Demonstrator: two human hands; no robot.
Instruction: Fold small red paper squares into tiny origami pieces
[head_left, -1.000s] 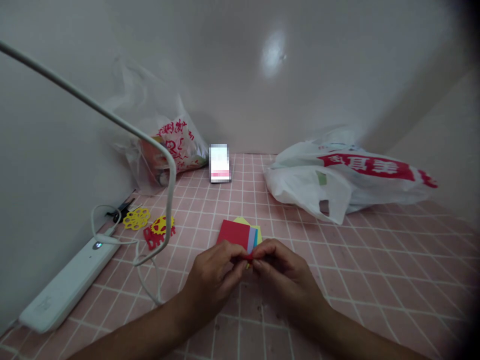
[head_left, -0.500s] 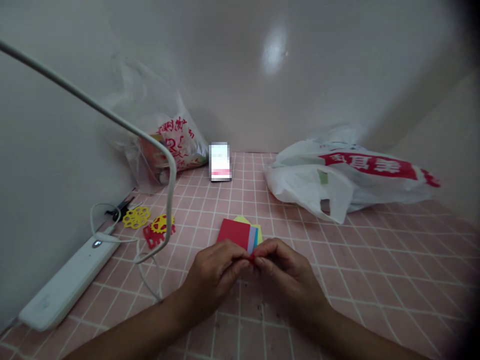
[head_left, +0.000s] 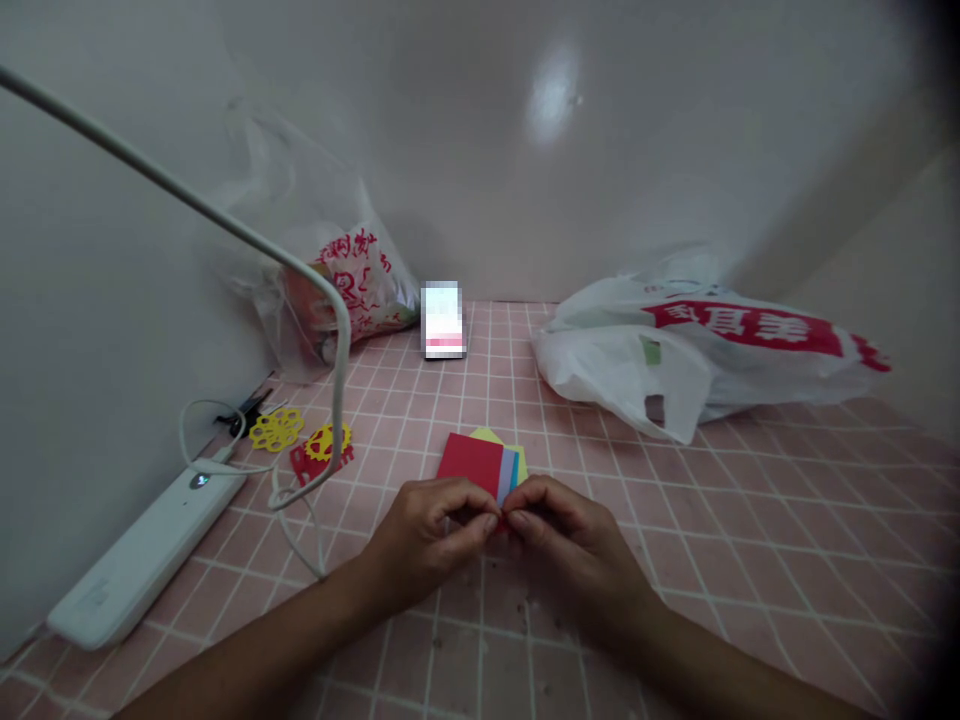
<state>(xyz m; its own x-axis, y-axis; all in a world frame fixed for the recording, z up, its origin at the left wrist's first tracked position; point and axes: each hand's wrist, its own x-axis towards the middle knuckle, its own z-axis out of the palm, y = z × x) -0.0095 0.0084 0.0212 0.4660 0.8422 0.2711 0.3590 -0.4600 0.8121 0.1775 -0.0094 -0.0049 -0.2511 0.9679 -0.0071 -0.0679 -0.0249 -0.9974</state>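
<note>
My left hand (head_left: 442,525) and my right hand (head_left: 566,530) meet fingertip to fingertip at the middle of the table. Both pinch a small piece of red paper (head_left: 502,521), mostly hidden by the fingers. Just beyond them lies a fanned stack of coloured paper, with a red sheet (head_left: 471,464) on top. Purple, blue and yellow edges (head_left: 489,435) stick out from under it. To the left are a yellow paper cut-out with round holes (head_left: 276,430) and a second yellow cut-out (head_left: 319,443) lying on a red one (head_left: 304,466).
A white power strip (head_left: 146,550) with a looping white cable (head_left: 300,545) runs along the left wall. A grey-white bent rod (head_left: 343,350) crosses the left side. A lit phone (head_left: 443,320) stands at the back, between a clear plastic bag (head_left: 360,280) and a white bag (head_left: 622,370).
Both hands stay at nearly the same spot, pinching the red paper, with a slight shift of the fingers. The whole view has shifted slightly.
</note>
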